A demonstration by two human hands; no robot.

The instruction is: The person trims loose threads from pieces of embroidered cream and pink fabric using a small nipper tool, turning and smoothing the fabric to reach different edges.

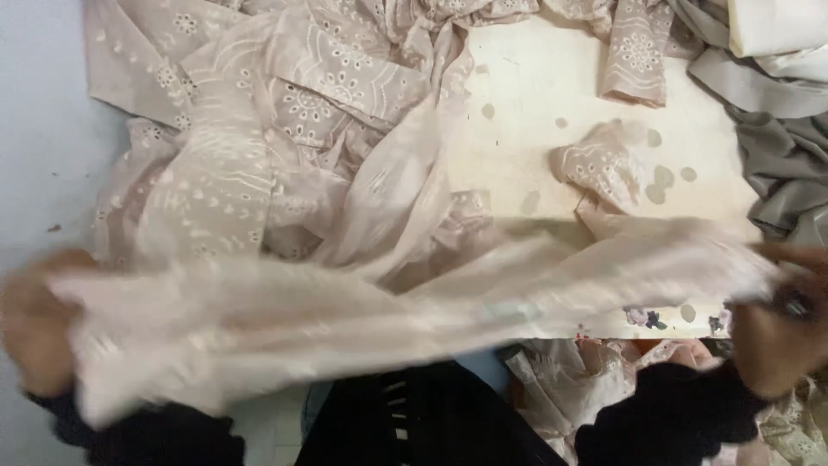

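A long piece of pale pink cloth [414, 311] is stretched across the lower half of the frame, from left edge to right edge. It is thin, soft, a bit see-through, and blurred, so its pattern cannot be read well.

The left hand [34, 324] is at the lower left, closed around the left end of the cloth; the fabric bunches and hangs below it. The right hand [776, 332] is at the lower right, fingers pinched on the right end, which narrows into the grip. Both hands are blurred, w/ dark sleeves [664, 414] behind them, arms spread wide apart, approx. at the same height.

In the upper left & centre lies a heap of pink cloth pieces [285, 129] w/ white embroidered flowers and lines, crumpled and overlapping. In the upper centre is a cream board [535, 95], flat, w/ small grey spots. One small embroidered scrap [604, 168] lies on it. At the upper right is grey plain fabric [776, 129], folded loosely. The pale floor [39, 112] shows at the left side.
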